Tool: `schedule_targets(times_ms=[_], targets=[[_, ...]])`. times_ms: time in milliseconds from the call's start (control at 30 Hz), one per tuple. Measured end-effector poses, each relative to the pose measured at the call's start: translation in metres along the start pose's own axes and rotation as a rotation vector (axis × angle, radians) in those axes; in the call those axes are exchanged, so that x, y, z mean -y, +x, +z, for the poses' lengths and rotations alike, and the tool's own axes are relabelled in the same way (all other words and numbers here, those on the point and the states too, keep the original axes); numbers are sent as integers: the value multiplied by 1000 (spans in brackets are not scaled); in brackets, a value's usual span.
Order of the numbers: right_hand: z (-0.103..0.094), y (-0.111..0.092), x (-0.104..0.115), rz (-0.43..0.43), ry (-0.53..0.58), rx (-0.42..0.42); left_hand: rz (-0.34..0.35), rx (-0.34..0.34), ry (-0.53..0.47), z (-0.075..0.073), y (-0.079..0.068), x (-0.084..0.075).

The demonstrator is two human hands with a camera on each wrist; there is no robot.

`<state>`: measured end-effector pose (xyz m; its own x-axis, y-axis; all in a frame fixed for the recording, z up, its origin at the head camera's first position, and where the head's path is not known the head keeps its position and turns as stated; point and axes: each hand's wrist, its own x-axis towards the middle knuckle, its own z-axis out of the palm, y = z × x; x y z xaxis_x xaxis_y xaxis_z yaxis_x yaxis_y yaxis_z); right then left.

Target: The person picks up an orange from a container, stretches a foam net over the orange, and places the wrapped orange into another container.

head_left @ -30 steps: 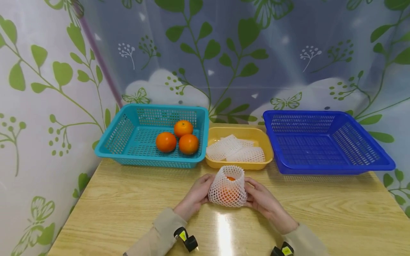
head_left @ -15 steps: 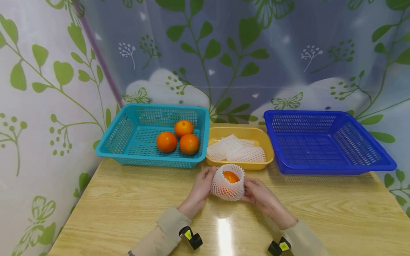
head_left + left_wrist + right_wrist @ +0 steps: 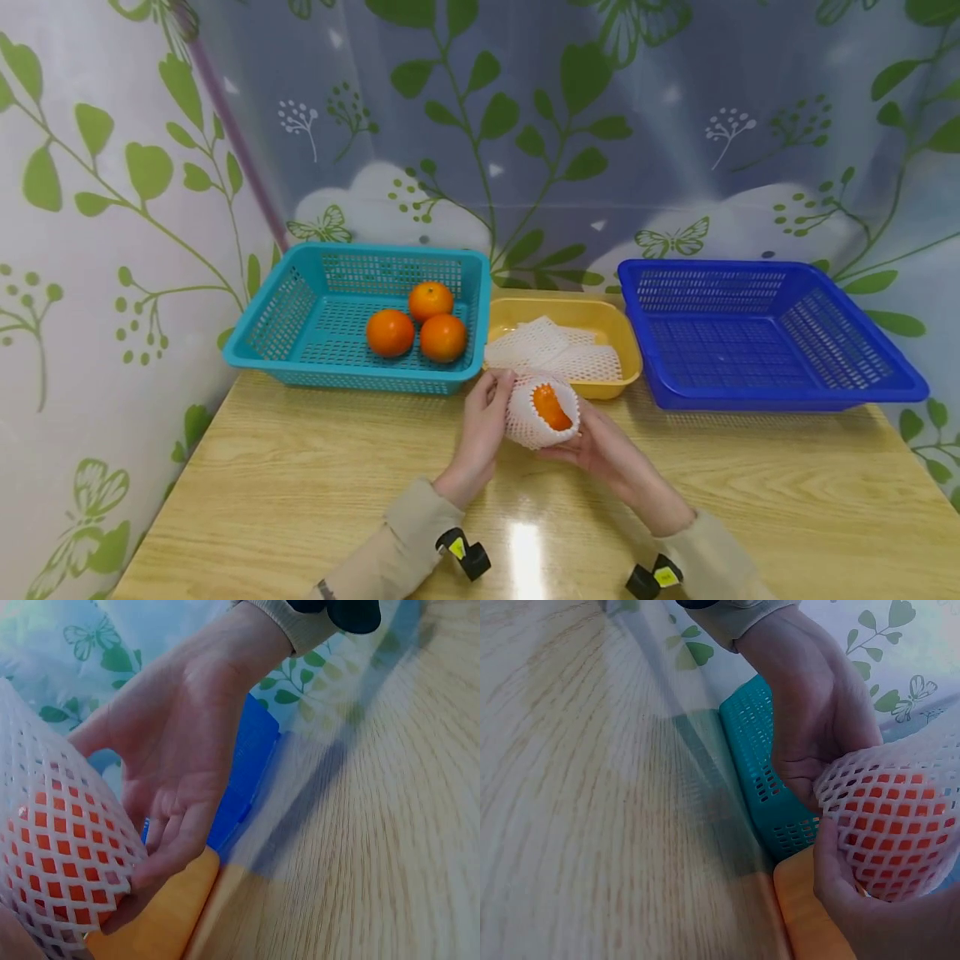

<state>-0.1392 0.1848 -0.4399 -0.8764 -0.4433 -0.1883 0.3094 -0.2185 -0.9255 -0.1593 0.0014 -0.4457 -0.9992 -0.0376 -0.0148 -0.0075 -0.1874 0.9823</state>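
Observation:
A shiny orange (image 3: 551,407) sits inside a white foam net sleeve (image 3: 521,421), its bare skin showing through the sleeve's opening, which faces right and toward me. My left hand (image 3: 482,425) grips the sleeve from the left, its thumb along the near side. From the right, my right hand (image 3: 603,450) holds the covered fruit, fingers reaching beneath it. The left wrist view shows the right hand (image 3: 176,750) with its fingertips at the net's lower edge. In the right wrist view, the left hand (image 3: 821,712) meets the net's end.
Behind the hands, a yellow tray (image 3: 630,367) holds several flat foam nets (image 3: 581,362). A teal basket (image 3: 300,367) with three oranges (image 3: 442,337) stands to its left. To its right is a blue basket (image 3: 780,392) on the wooden table (image 3: 315,450).
Both hands have lifted the netted orange slightly toward the yellow tray and turned it. The sleeve's opening has swung from upward to the right, exposing more of the fruit.

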Motion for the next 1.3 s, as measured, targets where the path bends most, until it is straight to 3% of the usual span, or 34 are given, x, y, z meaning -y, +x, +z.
schedule_targets(times_ms=[333, 600, 700, 967, 1067, 1167, 1300], targets=[[4, -3, 1, -37, 0, 82, -43, 72, -62, -3, 5, -1], [-2, -6, 6, -72, -110, 244, -67, 190, -190, -7, 9, -6], [-2, -7, 7, -98, -151, 264, -115, 228, -207, -8, 10, -6], [3, -7, 7, -126, -12, 144, -278, 280, -208, -5, 3, -7], [6, -6, 9, -149, 20, 33, -338, 326, -236, -6, 1, -9], [9, -6, 9, -151, -24, -92, -344, 371, -245, -5, -1, -8], [15, -5, 7, -157, -194, -217, -314, 342, -245, -3, -4, -5]])
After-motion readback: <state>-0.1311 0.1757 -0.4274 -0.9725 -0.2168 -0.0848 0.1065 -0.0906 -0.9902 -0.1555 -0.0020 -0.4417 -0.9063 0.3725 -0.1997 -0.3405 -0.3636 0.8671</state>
